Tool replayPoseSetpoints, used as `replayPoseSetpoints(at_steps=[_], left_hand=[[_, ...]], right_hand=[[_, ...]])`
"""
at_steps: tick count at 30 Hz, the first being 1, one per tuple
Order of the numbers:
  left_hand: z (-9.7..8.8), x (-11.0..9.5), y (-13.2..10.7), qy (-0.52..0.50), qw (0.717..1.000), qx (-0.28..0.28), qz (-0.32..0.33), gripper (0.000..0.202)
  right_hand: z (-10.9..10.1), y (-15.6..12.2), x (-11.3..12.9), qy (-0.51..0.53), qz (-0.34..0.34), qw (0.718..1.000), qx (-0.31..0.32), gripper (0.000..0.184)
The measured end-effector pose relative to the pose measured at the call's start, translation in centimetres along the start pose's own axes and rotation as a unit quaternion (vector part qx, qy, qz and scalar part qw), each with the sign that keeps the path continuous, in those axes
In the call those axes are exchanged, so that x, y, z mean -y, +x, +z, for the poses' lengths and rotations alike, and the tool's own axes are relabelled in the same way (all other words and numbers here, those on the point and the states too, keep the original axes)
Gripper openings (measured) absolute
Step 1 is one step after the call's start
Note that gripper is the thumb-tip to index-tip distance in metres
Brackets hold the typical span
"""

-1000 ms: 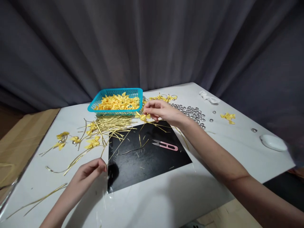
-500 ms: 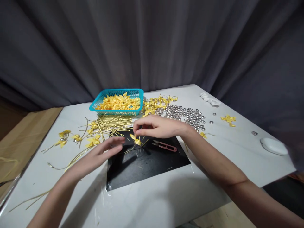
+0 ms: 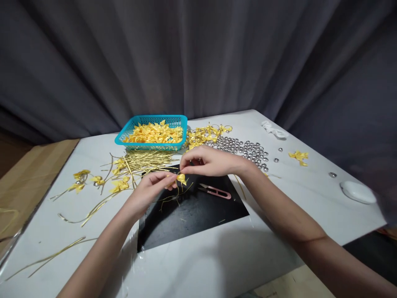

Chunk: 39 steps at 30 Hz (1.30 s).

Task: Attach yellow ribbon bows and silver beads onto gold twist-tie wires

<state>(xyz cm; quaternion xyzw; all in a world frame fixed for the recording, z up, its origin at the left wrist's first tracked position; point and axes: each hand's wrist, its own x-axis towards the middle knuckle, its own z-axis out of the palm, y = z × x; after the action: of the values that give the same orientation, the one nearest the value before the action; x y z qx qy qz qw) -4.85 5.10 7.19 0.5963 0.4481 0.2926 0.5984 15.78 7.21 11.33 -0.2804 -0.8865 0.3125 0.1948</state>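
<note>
Above the black mat (image 3: 192, 219) a small yellow ribbon bow (image 3: 181, 179) is pinched between my two hands. My left hand (image 3: 155, 184) is closed with thumb and fingertips on the bow's left side. From above right, my right hand (image 3: 206, 161) pinches the bow's upper edge, or the thin cord there; which one I cannot tell. Gold cord ends (image 3: 173, 198) hang below the bow over the mat. Pink-handled thread snips (image 3: 215, 191) lie on the mat to the right, blades pointing left.
A turquoise basket (image 3: 149, 146) of yellow bows stands at the back, with cut gold cords (image 3: 149, 159) before it. Silver beads (image 3: 248, 151) and finished-looking bows (image 3: 204, 134) lie beside it. More bows (image 3: 119, 184) lie left. A white oval object (image 3: 358, 191) sits at right.
My left hand has moved right and closed on the bow, which hung from my right hand before. My right hand has shifted slightly right and up.
</note>
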Motion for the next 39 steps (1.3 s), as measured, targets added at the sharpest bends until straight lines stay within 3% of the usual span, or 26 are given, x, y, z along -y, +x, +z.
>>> replayPoseSetpoints(at_steps=[3,6,9,12,18,25,30,34,36,39], left_hand=[[0.0,0.3,-0.1,0.017,0.999,-0.036,0.022,0.020],[0.0,0.3,-0.6,0.037,0.998,-0.036,0.029,0.020],[-0.1,0.1,-1.3,0.100,0.994,0.021,0.037,0.020],[-0.4,0.0,-1.8,0.185,0.978,0.082,0.055,0.023],[-1.3,0.1,-1.9,0.244,0.960,0.119,0.076,0.025],[-2.7,-0.5,-1.9,0.236,0.967,0.043,0.088,0.021],[-3.4,-0.8,-2.1,0.243,0.966,0.038,0.078,0.021],[-3.6,-0.3,-2.4,0.170,0.984,0.029,0.037,0.022],[-3.7,0.2,-2.6,0.132,0.991,0.019,0.004,0.022],[-3.9,0.8,-3.0,0.106,0.994,0.007,-0.036,0.022]], right_hand=[[-0.2,-0.1,0.1,-0.014,0.014,1.000,-0.017,0.013],[-0.3,-0.2,0.1,-0.035,-0.003,0.998,-0.058,0.013],[-0.7,-0.5,0.0,-0.078,-0.023,0.988,-0.134,0.014],[-1.6,-1.1,-0.2,-0.115,0.001,0.970,-0.215,0.016],[-3.7,-2.9,-0.7,-0.206,0.091,0.917,-0.330,0.016],[-4.7,-3.8,-1.5,-0.297,0.121,0.897,-0.305,0.018],[-4.6,-3.8,-0.9,-0.261,0.146,0.903,-0.308,0.018],[-4.7,-3.7,-0.3,-0.134,0.195,0.951,-0.200,0.028],[-4.8,-3.7,-0.5,-0.124,0.207,0.956,-0.165,0.035],[-4.9,-3.7,-1.2,-0.158,0.219,0.953,-0.135,0.027]])
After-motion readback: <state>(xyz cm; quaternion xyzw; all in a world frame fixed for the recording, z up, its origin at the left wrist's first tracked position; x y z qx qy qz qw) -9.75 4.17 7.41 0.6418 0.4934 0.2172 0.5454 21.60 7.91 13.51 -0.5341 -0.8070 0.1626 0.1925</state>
